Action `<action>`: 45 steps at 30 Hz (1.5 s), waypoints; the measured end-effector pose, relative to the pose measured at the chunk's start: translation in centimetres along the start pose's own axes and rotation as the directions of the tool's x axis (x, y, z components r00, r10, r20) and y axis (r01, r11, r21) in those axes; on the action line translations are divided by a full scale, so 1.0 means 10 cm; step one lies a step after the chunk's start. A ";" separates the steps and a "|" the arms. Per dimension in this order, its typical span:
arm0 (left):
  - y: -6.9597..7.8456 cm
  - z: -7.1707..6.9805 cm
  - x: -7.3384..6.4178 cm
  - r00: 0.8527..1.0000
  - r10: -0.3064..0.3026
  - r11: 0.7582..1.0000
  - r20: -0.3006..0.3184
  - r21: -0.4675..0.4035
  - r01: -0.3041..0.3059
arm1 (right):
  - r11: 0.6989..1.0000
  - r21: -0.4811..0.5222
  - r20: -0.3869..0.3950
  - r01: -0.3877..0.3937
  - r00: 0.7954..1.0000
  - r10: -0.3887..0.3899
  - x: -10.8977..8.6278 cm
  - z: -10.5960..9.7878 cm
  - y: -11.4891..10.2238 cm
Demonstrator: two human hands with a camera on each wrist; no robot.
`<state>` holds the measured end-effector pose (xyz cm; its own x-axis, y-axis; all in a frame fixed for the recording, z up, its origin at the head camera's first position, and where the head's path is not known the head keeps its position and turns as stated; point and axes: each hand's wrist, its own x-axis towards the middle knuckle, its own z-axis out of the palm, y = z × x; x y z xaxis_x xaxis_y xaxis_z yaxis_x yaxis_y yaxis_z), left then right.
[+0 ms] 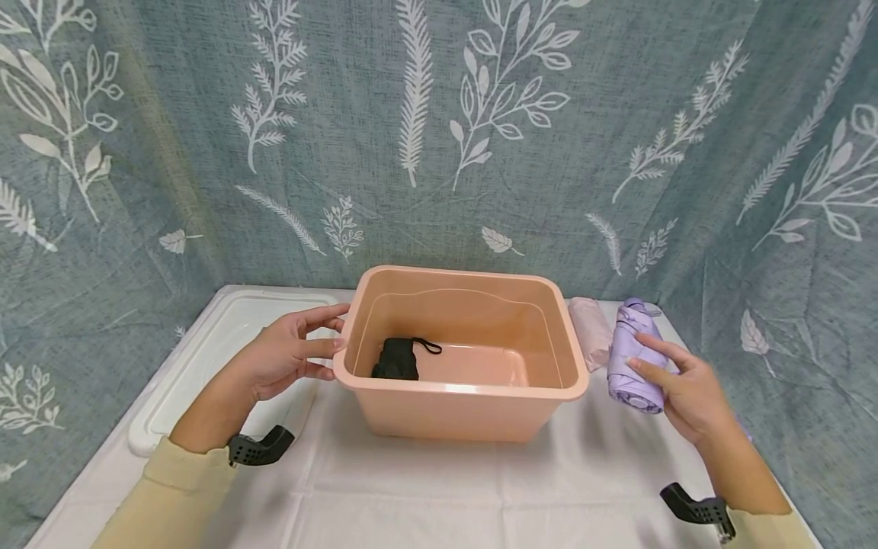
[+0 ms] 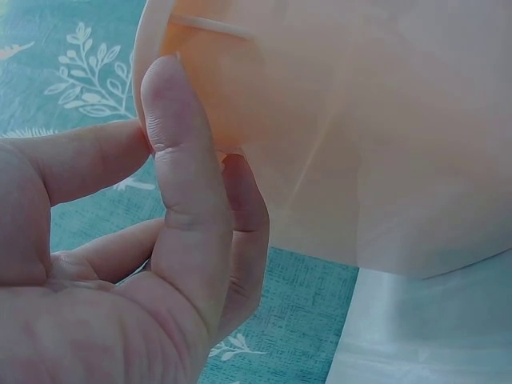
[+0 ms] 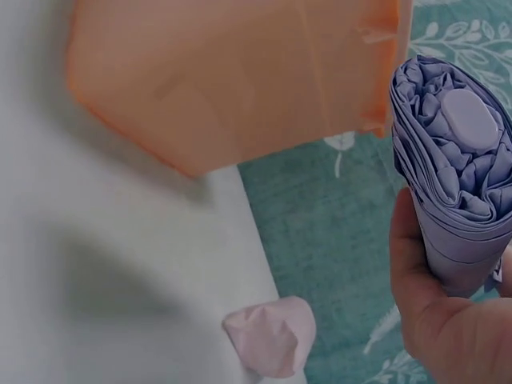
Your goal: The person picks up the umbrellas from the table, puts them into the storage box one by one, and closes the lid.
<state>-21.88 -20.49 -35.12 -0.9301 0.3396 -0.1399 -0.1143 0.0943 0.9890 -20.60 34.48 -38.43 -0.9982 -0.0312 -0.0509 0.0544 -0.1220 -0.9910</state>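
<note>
A peach plastic bin (image 1: 459,418) stands mid-table. At its left rim is my left hand (image 1: 291,351); the thumb rests against the rim and the fingers (image 2: 188,184) curl beneath it at the outer wall. To the right of the bin my right hand (image 1: 693,393) grips a rolled-up purple folding umbrella (image 1: 631,366), thumb and fingers around its sides. The end with an oval cap shows in the right wrist view, where the umbrella (image 3: 460,200) hides part of the fingers. A black pouch-like bundle (image 1: 398,360) with a wrist loop lies inside the bin at left.
A pale pink bundle (image 1: 590,332) lies between the bin and the umbrella, close to the bin's right side. At left a white lid-like tray (image 1: 226,335) lies flat on the white cloth. A leaf-patterned curtain (image 1: 439,152) closes off the back and sides.
</note>
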 end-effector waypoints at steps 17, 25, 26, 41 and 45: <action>-0.01 0.00 0.00 1.000 -0.002 1.000 -0.008 -0.011 0.002 | 0.996 0.062 0.054 0.061 0.996 -0.065 0.04 0.22 -0.20; -0.02 -0.02 0.01 1.000 -0.001 1.000 -0.002 -0.010 0.001 | 0.997 0.027 0.090 0.066 0.994 -0.068 0.09 0.37 -0.31; -0.02 -0.02 0.01 1.000 -0.001 1.000 -0.001 -0.010 0.001 | 0.998 0.024 0.092 0.062 0.994 -0.064 0.09 0.39 -0.32; -0.03 -0.01 0.01 1.000 -0.001 1.000 -0.003 -0.004 0.001 | 0.998 -0.024 0.112 0.058 0.992 -0.055 0.20 0.76 -0.48; -0.03 -0.01 0.01 1.000 0.004 1.000 0.002 -0.009 -0.004 | 0.999 -0.011 0.126 0.036 0.991 -0.034 0.24 0.88 -0.51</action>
<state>-21.94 -20.54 -35.41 -0.9299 0.3417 -0.1363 -0.1140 0.0846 0.9899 -23.04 26.34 -32.43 -0.9885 -0.1515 -0.0013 0.0184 -0.1121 -0.9935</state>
